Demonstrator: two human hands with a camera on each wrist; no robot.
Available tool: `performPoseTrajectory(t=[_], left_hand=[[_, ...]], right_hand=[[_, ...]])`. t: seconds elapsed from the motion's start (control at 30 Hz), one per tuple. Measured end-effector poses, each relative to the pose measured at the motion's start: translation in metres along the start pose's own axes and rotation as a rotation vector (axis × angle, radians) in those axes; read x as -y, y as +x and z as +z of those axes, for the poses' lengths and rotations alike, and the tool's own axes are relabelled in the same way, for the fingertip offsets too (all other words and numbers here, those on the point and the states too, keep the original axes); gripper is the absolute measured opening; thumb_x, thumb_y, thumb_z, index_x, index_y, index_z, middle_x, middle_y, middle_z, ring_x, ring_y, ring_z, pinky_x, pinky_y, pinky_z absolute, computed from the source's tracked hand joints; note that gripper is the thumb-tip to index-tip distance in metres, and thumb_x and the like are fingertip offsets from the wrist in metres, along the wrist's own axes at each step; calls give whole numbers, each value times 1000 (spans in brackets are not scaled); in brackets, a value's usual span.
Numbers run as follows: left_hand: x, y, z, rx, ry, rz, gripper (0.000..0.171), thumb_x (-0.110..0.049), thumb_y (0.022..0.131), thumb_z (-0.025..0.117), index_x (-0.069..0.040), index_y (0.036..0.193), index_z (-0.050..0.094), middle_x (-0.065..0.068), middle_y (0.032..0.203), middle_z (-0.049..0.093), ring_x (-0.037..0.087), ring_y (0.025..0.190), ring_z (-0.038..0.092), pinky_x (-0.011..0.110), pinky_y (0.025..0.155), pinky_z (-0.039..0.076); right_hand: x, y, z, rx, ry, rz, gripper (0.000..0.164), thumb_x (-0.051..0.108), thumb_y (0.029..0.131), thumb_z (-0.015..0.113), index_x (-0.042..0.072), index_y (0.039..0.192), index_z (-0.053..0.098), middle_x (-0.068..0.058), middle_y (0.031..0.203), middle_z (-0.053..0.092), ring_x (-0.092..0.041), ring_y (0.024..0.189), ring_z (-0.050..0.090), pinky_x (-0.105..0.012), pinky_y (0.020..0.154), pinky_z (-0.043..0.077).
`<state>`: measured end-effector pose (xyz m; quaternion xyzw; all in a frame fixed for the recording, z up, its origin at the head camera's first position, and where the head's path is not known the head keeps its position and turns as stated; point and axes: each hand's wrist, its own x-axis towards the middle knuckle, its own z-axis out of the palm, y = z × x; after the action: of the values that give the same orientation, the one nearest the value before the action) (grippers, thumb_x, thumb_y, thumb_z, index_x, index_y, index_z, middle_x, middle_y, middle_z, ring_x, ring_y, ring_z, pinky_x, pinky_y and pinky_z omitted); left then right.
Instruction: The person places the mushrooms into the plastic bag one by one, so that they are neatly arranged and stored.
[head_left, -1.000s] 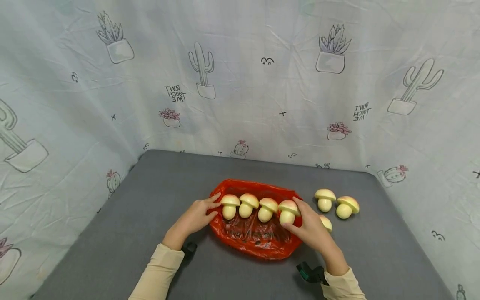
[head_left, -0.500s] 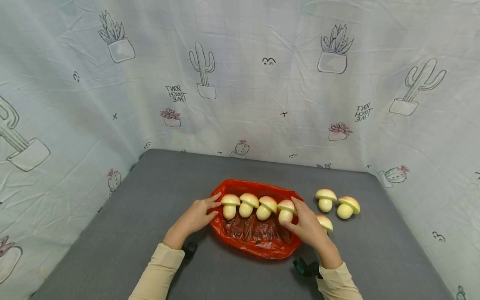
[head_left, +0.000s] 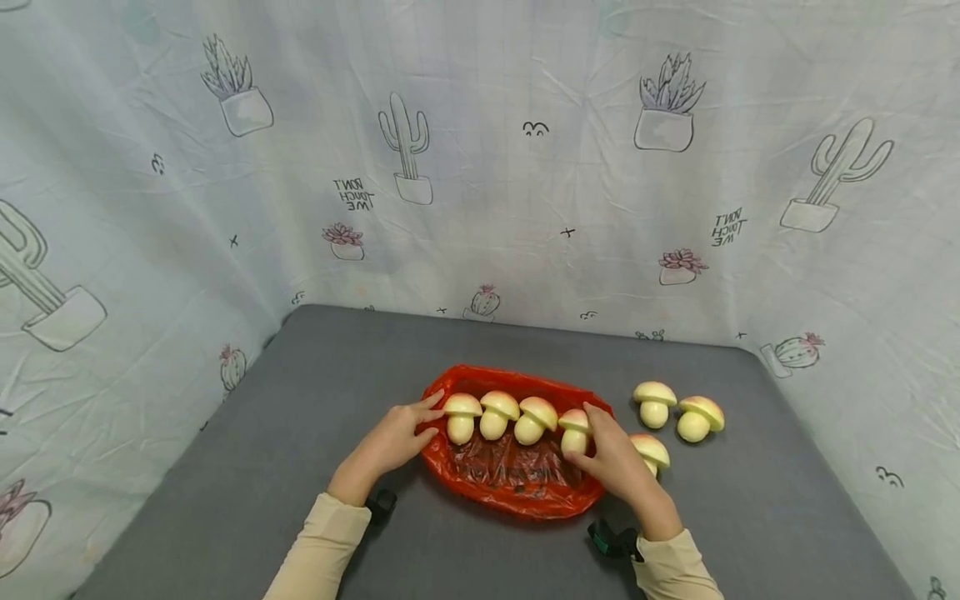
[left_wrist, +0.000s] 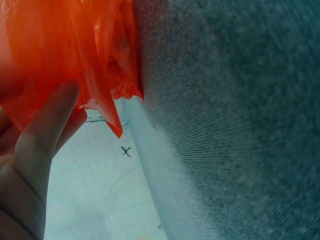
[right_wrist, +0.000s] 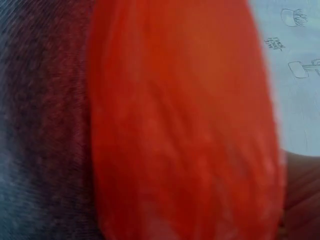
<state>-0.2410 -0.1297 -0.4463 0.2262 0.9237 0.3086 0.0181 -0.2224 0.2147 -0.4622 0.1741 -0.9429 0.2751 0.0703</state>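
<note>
A red plastic bag [head_left: 517, 500] lies spread on the grey table, its rim standing up around a dark, wrinkled inside. Three toy mushrooms with yellow stems and pinkish caps sit in a row in it: a left one [head_left: 461, 417], a middle one [head_left: 497, 415] and another [head_left: 534, 421]. My left hand [head_left: 393, 433] holds the bag's left rim, its thumb [left_wrist: 45, 125] against the plastic in the left wrist view. At the row's right end, my right hand [head_left: 615, 454] grips a fourth mushroom [head_left: 576, 431] between thumb and fingers, inside the rim. Red plastic hides that grip in the right wrist view.
Three more toy mushrooms lie on the table right of the bag: a back one [head_left: 655, 404], a far-right one [head_left: 701, 418] and a near one [head_left: 651, 452] partly behind my right hand. A white cloth with cactus drawings [head_left: 480, 167] hangs behind and beside the table.
My right hand has lowered the gripped mushroom into the bag at the row's right end, shifting slightly left. The third mushroom has moved slightly. My left hand stays at the left rim.
</note>
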Motion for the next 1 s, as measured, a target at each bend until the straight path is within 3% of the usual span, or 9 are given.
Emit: performPoseTrajectory(t=[0.43,1.0], left_hand=[[0,-1,1,-4,-16,4,38,-5,90,61,1,127,59,16,145,43,4,42,19,19,46,30],[1,-1,0,-13,6,11,38,-5,90,59,1,127,59,16,145,43,3,44,18,19,48,29]], right_hand=[[-1,0,5,-10,-19,-11,86,17,75,80,-16,139,33,-34,141,38,-48,127,39,-57,100,36],[3,-8,-19,-64,18,-7,84,23,79,77,-8,143,32,-28,142,40,-44,128,40,-58,98,38]])
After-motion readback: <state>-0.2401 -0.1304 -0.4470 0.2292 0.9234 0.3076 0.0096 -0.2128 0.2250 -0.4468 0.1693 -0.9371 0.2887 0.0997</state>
